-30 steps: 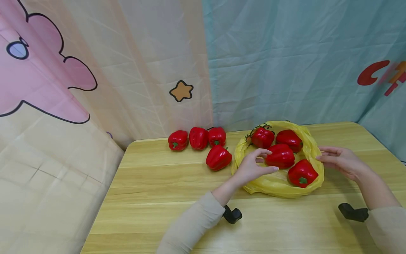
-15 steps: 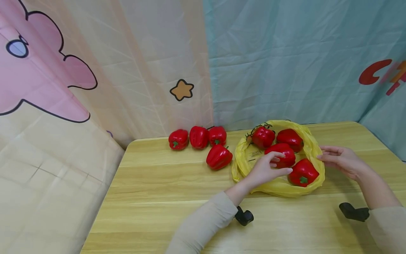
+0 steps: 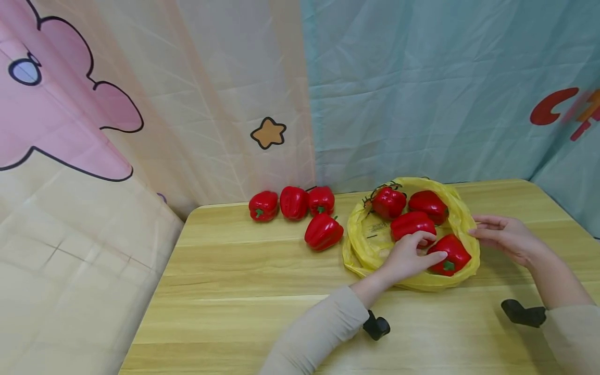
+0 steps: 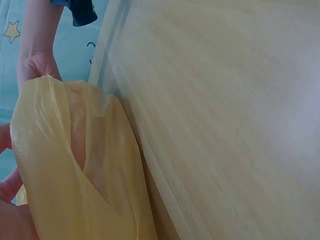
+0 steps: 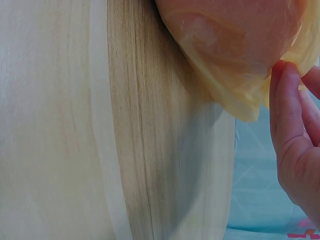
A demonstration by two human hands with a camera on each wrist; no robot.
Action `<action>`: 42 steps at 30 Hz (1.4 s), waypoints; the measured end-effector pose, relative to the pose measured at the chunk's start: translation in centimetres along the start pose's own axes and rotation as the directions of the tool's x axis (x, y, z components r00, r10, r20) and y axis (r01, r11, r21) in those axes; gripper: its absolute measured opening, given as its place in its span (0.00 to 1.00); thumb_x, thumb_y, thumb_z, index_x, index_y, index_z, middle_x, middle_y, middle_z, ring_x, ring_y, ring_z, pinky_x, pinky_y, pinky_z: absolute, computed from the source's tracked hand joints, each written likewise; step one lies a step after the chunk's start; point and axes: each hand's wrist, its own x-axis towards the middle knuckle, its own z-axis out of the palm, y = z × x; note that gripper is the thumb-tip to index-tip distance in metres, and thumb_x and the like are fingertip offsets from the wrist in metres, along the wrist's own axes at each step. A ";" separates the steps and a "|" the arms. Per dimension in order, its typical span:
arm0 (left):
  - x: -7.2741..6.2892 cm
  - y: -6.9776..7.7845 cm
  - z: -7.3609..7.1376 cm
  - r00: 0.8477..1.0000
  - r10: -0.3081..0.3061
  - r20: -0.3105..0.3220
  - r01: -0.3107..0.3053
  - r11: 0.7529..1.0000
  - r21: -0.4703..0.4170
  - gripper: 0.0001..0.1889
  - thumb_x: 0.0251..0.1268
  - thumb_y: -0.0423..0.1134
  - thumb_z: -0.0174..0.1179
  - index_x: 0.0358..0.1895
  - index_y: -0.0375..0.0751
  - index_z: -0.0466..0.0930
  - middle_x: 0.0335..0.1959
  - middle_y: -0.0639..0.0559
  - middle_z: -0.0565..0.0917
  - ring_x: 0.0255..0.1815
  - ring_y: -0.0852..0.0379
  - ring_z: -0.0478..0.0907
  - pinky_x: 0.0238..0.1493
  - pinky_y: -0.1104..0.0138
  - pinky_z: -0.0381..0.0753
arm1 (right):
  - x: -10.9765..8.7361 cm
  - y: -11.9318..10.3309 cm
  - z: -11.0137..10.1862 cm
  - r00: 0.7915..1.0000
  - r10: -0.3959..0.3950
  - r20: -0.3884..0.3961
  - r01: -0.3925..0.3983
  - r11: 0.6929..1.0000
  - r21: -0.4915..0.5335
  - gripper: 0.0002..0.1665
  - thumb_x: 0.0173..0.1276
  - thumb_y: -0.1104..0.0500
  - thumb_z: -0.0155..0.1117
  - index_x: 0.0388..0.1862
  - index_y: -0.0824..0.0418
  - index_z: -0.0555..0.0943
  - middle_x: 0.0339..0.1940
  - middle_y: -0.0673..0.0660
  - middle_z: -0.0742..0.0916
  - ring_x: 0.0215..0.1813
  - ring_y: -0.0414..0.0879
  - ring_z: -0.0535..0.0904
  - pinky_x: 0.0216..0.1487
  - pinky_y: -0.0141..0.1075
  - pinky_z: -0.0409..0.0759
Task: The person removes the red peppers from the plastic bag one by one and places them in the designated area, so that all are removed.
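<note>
A yellow plastic bag (image 3: pixel 358 237) lies with its mouth wide and its rim rolled into a ring. Inside are several red bell peppers, among them a front right pepper (image 3: pixel 451 254) with a green stem and a middle pepper (image 3: pixel 411 224). My left hand (image 3: pixel 409 258) reaches over the bag's front rim, thumb and fingers parted, fingertips at the left side of the front right pepper. On the bag's right side, my right hand (image 3: pixel 508 238) pinches the rim between thumb and fingers. The right wrist view shows those fingertips (image 5: pixel 286 70) against the thin yellow plastic.
Left of the bag, several more red peppers sit on the wooden table (image 3: pixel 225 271), the nearest pepper (image 3: pixel 324 232) close to the bag. Dark stringy stems (image 3: pixel 382 190) lie at the bag's back left rim. A printed curtain (image 3: pixel 398 94) hangs behind the table.
My left hand has moved right and slightly toward me, from the middle pepper to the front right one. The right hand stays at the bag's rim.
</note>
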 end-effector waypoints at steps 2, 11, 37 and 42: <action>0.1 0.1 0.3 1.000 0.000 -0.006 0.001 1.000 0.021 0.19 0.61 0.42 0.61 0.54 0.42 0.74 0.52 0.57 0.76 0.46 0.65 0.74 0.43 0.80 0.73 | 0.0 0.1 0.0 1.000 -0.003 0.002 0.003 1.000 0.002 0.21 0.66 0.72 0.55 0.37 0.47 0.84 0.36 0.46 0.86 0.37 0.39 0.83 0.37 0.30 0.81; 0.5 0.5 1.4 0.997 -0.059 -0.043 0.063 0.991 0.115 0.19 0.60 0.47 0.61 0.53 0.48 0.75 0.48 0.60 0.76 0.46 0.68 0.70 0.43 0.77 0.72 | -0.1 0.2 -0.2 1.000 0.000 0.003 0.000 1.000 -0.001 0.20 0.66 0.71 0.55 0.37 0.47 0.85 0.37 0.45 0.86 0.38 0.39 0.83 0.37 0.30 0.81; 0.7 0.3 3.5 0.944 -0.206 -0.256 0.238 0.966 0.099 0.18 0.53 0.52 0.66 0.46 0.52 0.77 0.38 0.67 0.80 0.35 0.70 0.71 0.38 0.75 0.71 | 0.0 0.5 -0.1 1.000 -0.014 0.021 0.013 0.998 0.062 0.23 0.66 0.75 0.52 0.38 0.49 0.85 0.37 0.46 0.87 0.38 0.39 0.83 0.36 0.30 0.81; 0.8 0.5 3.7 0.939 -0.248 -0.240 0.260 0.965 0.021 0.19 0.52 0.51 0.67 0.45 0.52 0.76 0.38 0.66 0.79 0.34 0.69 0.70 0.36 0.75 0.73 | 0.1 0.5 -0.2 1.000 -0.010 0.015 0.009 0.998 0.054 0.22 0.67 0.74 0.52 0.38 0.49 0.85 0.37 0.46 0.86 0.38 0.39 0.83 0.36 0.30 0.81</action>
